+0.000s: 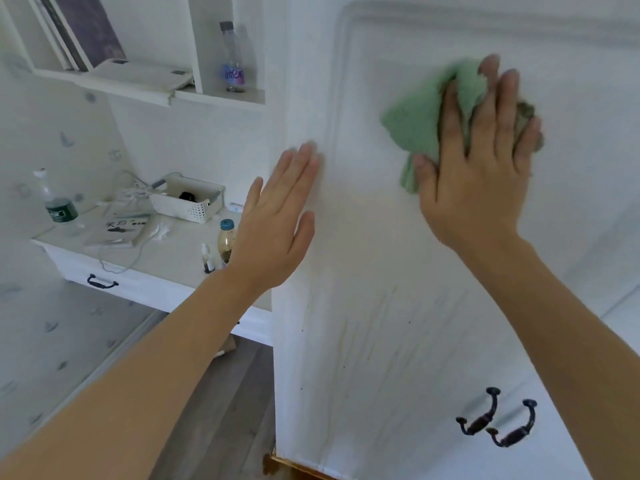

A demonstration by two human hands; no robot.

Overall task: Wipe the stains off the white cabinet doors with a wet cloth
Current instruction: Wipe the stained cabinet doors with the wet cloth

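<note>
A white cabinet door (398, 258) with a raised panel frame fills the right half of the head view. My right hand (481, 168) presses a green cloth (419, 123) flat against the upper part of the panel, fingers spread over it. My left hand (277, 223) lies flat and empty on the door's left edge, fingers together. Faint brownish and grey streaks and small dark specks (374, 334) run down the door below the hands.
Two dark metal handles (498, 420) sit low on the door. To the left stands a white desk (166, 261) with bottles, a book, cables and a white basket (188, 199). Above it, a shelf holds books and a water bottle (233, 57).
</note>
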